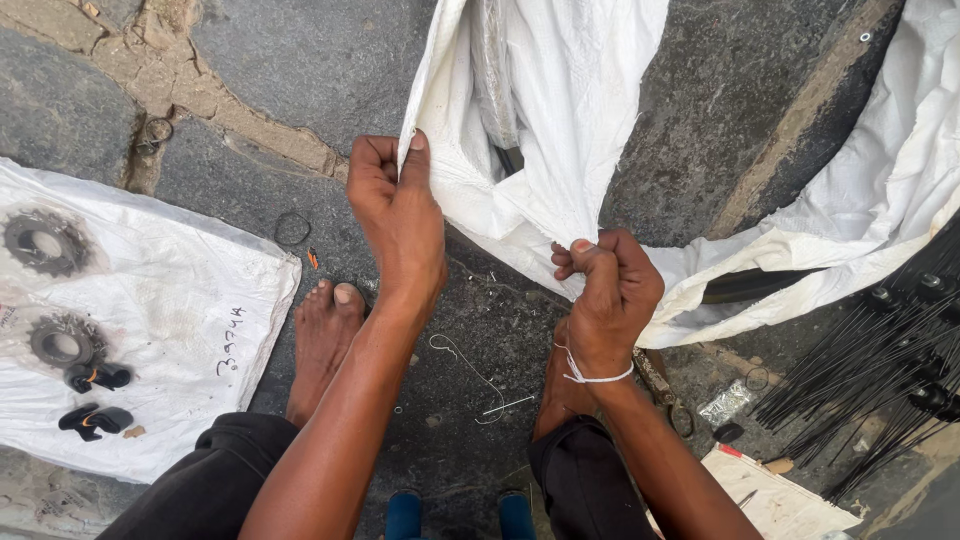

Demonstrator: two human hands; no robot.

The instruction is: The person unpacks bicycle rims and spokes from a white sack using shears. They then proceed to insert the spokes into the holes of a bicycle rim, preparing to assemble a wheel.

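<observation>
A white woven sack [560, 120] lies open on the stone ground in front of me. My left hand [395, 205] pinches the sack's left edge between thumb and fingers and holds it up. My right hand [610, 290], with a white string tied round its wrist, is clenched on the sack's lower edge. Something dark shows inside the sack's mouth, but I cannot tell what it is. My bare feet [325, 335] stand just below the hands.
A white sheet [190, 300] at the left carries two metal sprockets [45, 242] and small black parts [95, 377]. A bundle of black spokes [880, 370] lies at the right. A loose white string [470, 375], a small ring [292, 228] and paper [770, 495] lie on the stone.
</observation>
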